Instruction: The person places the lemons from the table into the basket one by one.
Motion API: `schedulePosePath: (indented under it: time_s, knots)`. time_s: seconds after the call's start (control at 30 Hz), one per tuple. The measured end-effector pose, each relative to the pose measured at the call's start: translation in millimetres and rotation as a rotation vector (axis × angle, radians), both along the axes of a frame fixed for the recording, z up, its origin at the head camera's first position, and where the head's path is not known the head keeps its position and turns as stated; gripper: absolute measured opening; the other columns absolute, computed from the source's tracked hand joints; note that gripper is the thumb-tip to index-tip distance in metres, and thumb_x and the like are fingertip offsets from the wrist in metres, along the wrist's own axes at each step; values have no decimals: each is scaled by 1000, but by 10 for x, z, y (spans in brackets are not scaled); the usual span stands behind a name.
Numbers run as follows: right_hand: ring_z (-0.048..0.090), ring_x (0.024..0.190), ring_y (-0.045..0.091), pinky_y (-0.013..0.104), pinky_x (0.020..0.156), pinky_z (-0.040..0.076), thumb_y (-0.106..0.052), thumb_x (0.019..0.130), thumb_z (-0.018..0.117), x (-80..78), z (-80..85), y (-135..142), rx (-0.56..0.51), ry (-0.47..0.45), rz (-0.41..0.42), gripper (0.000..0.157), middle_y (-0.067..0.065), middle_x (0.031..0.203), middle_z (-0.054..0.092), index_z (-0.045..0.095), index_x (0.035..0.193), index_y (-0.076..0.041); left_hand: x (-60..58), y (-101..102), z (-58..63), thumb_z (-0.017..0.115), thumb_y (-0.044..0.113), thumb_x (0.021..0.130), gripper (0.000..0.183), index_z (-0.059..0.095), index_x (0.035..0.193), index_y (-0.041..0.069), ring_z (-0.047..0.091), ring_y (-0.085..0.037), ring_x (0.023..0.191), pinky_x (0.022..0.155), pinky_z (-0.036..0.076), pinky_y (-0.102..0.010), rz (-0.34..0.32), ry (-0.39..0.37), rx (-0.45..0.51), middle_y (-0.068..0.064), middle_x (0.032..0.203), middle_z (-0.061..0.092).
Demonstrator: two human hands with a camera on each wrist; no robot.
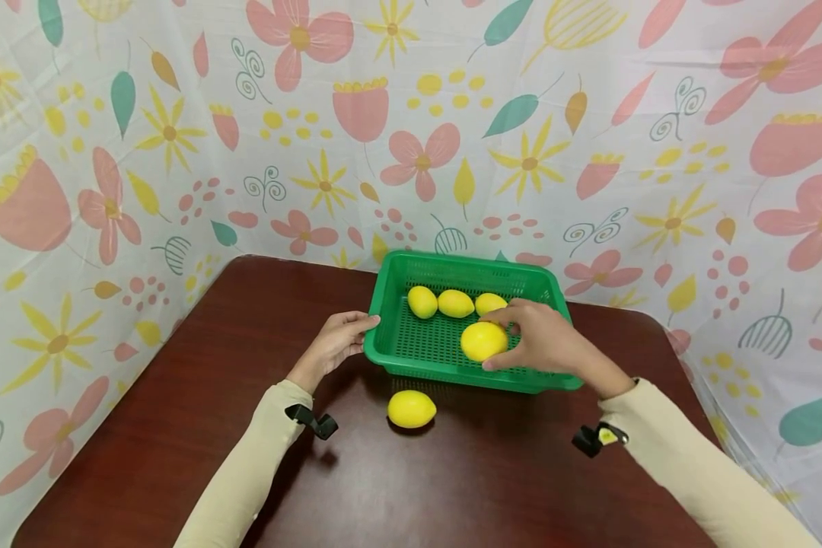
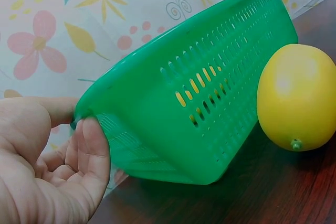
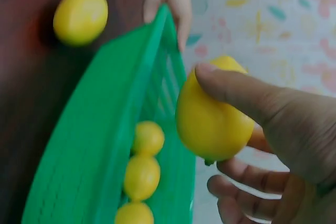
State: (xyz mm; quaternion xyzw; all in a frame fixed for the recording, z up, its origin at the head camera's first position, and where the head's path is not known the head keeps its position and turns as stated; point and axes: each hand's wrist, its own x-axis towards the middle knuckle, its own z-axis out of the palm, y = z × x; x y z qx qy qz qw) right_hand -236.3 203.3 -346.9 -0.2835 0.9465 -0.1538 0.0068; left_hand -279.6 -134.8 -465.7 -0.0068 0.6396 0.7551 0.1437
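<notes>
Pale sleeves (image 1: 702, 468) nearest. Right hand (image 1: 544, 342) pinches one lemon (image 1: 483, 342) above the green basket (image 1: 445, 368), nearside of three lemons (image 1: 455, 304) in a row. Left hand (image 1: 339, 340) grips the basket's left rim. Loose lemon (image 1: 412, 409) on the worktop (image 1: 520, 472), just in front of the basket, long axis roughly side to side (left hand nearer).

One lemon (image 3: 212, 119) in the right hand (image 3: 302, 129) (three others (image 3: 142, 177) inside green basket (image 3: 97, 124))

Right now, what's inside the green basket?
Three lemons in a row. In the head view, the right hand and held lemon cover part of the green basket, hiding anything there.
</notes>
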Motion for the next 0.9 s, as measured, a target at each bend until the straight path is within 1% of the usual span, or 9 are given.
schedulePosePath:
  time_s: [0.1,0.23,0.3,0.47,0.67,0.77,0.9]
  knots:
    - [51,77,16,30,63,44,-50,65,85,-211,-28,114,2,-20,23,69,-3,93,57,65,123,-19,5,1,3,69,25,90,32,62,105,-1,55,-13,61,61,52,-24,1,-4,0,-3,74,59]
    - [48,74,15,30,61,44,-52,65,84,-473,-90,232,11,-29,65,70,-2,87,55,65,123,-16,6,5,7,69,26,90,31,61,105,0,55,-12,61,61,52,-24,1,-8,-9,-2,74,59]
    - [48,74,18,31,61,43,-51,66,84,-595,-121,269,6,-36,93,71,-2,86,54,65,123,-14,0,7,6,69,26,90,31,61,105,0,54,-12,61,61,51,-24,3,-10,-5,-3,75,58]
    - [48,80,19,33,67,42,-47,69,84,-857,-194,314,15,-85,156,74,-1,93,55,60,130,-13,-5,6,0,70,26,89,31,62,104,1,54,-13,61,61,51,-25,9,-15,-4,-2,74,57]
    - [49,85,25,34,70,40,-50,69,82,-1109,-320,318,66,-151,177,72,-2,95,54,60,131,-20,-14,13,-15,70,27,89,30,62,104,2,53,-13,62,62,51,-25,8,-17,-5,-2,74,57]
    - [50,86,26,34,70,42,-47,70,83,-1207,-387,302,89,-169,197,69,-2,95,54,60,130,-21,-15,10,-15,70,27,89,30,62,104,2,53,-13,62,62,51,-25,10,-14,-6,-2,74,57]
    - [51,87,23,36,72,44,-39,72,84,-1303,-465,283,109,-184,211,66,0,99,55,61,130,-19,-9,4,-7,70,28,89,32,62,106,1,53,-12,61,61,51,-24,12,-1,-20,-1,73,56]
